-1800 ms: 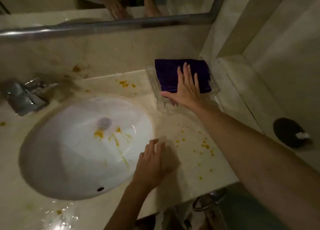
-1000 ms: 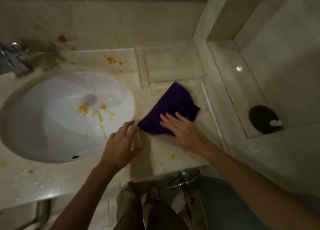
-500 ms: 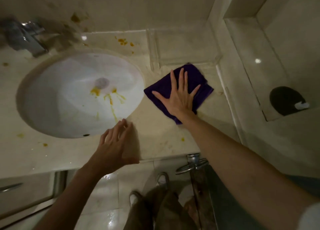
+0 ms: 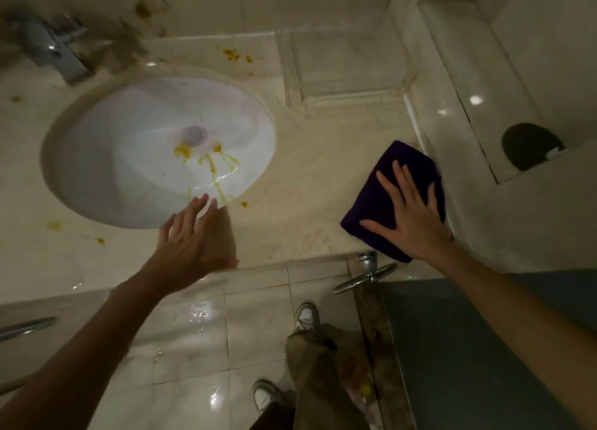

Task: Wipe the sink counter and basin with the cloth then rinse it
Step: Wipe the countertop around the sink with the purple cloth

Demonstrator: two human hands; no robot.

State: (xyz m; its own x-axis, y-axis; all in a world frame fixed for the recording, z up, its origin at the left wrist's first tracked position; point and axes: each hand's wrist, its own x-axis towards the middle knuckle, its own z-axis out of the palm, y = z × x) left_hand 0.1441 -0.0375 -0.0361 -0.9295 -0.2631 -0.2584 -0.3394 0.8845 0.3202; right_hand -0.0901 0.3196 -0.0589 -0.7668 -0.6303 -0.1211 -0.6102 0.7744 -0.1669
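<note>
A folded purple cloth (image 4: pixel 371 209) lies flat on the beige stone counter (image 4: pixel 310 177) at its right end, by the wall. My right hand (image 4: pixel 410 216) presses down on the cloth with fingers spread. My left hand (image 4: pixel 190 239) rests flat and empty on the counter's front edge, fingertips at the rim of the white oval basin (image 4: pixel 135 158). Yellow-orange smears run from the basin's drain (image 4: pixel 193 135) toward the front. More yellow spots (image 4: pixel 234 54) dot the counter behind the basin and at its front left.
A chrome tap (image 4: pixel 55 51) stands at the back left. A clear tray (image 4: pixel 342 70) sits on the counter behind the cloth. A ledge on the right has a dark round object (image 4: pixel 529 145). A metal door handle (image 4: pixel 368 274) sticks out below the counter's edge.
My right hand took the cloth off the clear tray, then slid it over the counter to the right end. Spots on the right counter are gone. My left hand stayed at the front edge.
</note>
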